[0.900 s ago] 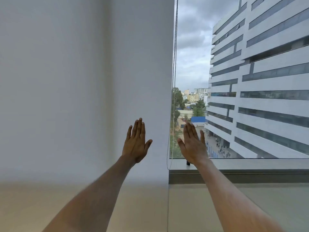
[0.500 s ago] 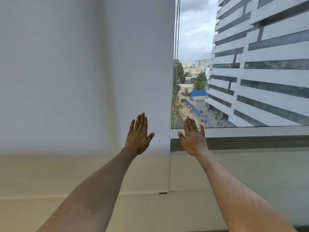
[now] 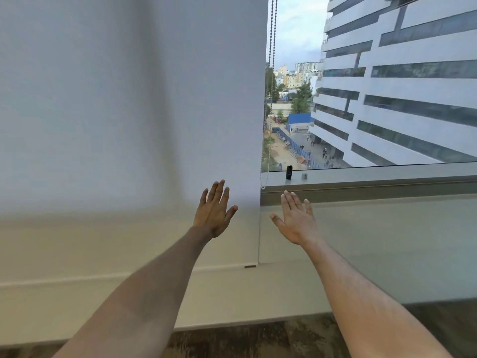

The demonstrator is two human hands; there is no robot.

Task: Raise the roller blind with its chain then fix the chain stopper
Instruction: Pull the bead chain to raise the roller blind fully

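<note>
Roller blind (image 3: pixel 129 112) lowered, covering left part of window. Left hand (image 3: pixel 214 212) and right hand (image 3: pixel 296 220) flat, fingers spread, empty. Bead chain (image 3: pixel 271 73) hanging between them at blind's right edge, untouched. Small black cylinder (image 3: pixel 289 172) upright on grey sill (image 3: pixel 374 174). Beige wall (image 3: pixel 387 241) below; white multi-storey building (image 3: pixel 400 86) outside.

The top of the roller blind (image 3: pixel 129 99) and of the bead chain (image 3: pixel 272 47) are cut off by the upper edge. Both forearms are cropped at the bottom. What the small black object (image 3: pixel 289 172) on the sill is cannot be told.
</note>
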